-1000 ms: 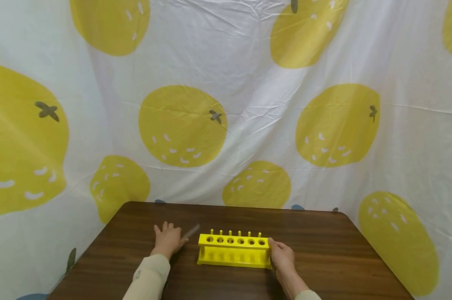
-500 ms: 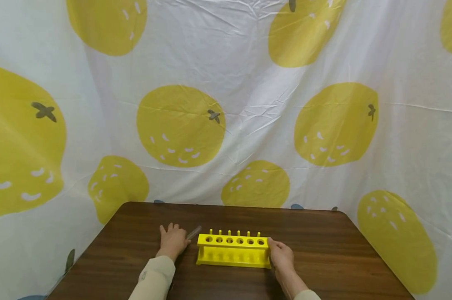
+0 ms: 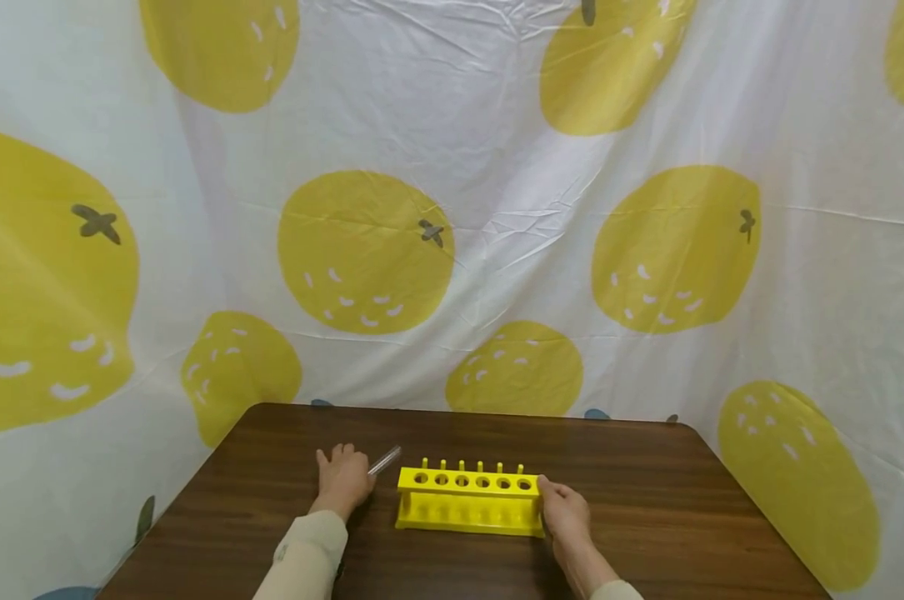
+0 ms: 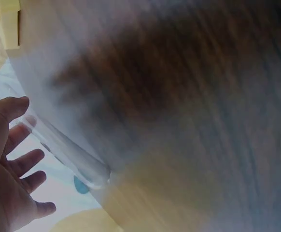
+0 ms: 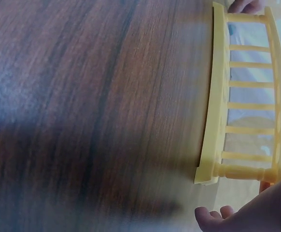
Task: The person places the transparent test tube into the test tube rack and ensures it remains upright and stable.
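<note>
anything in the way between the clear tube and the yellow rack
Nothing visible stands between the clear tube and the yellow rack; only tabletop shows there. The right hand is at the rack's other end, outside that gap.

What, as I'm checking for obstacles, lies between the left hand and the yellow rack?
The head view shows bare tabletop straight across; the clear tube slants from the left hand toward the far edge, apart from the yellow rack.

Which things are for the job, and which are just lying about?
For the job:
Clear cylindrical tube, pinched by the left hand
Yellow plastic six-hole rack, held by the right hand

Just around:
Brown wood-grain table
White cloth with yellow fruit prints
</note>
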Demonstrator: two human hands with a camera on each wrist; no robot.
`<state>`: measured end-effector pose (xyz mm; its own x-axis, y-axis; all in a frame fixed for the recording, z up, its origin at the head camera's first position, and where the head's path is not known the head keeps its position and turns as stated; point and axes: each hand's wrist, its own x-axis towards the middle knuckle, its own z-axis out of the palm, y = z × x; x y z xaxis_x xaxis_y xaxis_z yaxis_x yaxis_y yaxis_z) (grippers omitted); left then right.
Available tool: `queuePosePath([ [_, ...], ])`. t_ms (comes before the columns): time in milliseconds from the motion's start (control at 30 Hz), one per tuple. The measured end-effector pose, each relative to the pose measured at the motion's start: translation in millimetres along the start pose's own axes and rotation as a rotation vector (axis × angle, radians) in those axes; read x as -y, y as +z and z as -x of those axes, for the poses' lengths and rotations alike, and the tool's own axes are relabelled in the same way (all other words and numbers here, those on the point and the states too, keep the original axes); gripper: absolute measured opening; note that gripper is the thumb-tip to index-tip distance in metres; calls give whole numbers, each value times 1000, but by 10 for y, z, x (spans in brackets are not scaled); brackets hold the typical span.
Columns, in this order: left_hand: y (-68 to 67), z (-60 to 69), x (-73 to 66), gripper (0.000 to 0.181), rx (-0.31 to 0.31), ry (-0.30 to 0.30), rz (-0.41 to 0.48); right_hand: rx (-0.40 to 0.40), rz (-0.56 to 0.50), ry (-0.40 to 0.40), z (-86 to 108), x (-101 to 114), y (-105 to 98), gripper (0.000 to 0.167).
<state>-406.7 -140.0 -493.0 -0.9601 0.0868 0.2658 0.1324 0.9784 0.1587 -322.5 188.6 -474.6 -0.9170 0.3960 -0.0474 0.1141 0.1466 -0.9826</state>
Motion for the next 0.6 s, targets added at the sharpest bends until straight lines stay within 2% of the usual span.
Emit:
queuePosePath([
  [167,-63,-25,38,20,-43,-15,78,9,8,1,-23,-19,4,52],
  [400,-146,-46,39,18,-101,-60,242,9,6,-7,-24,-12,9,52],
  [600,-221,-37,21,18,-128,-87,343,3,-9,-6,-4,-13,15,52],
])
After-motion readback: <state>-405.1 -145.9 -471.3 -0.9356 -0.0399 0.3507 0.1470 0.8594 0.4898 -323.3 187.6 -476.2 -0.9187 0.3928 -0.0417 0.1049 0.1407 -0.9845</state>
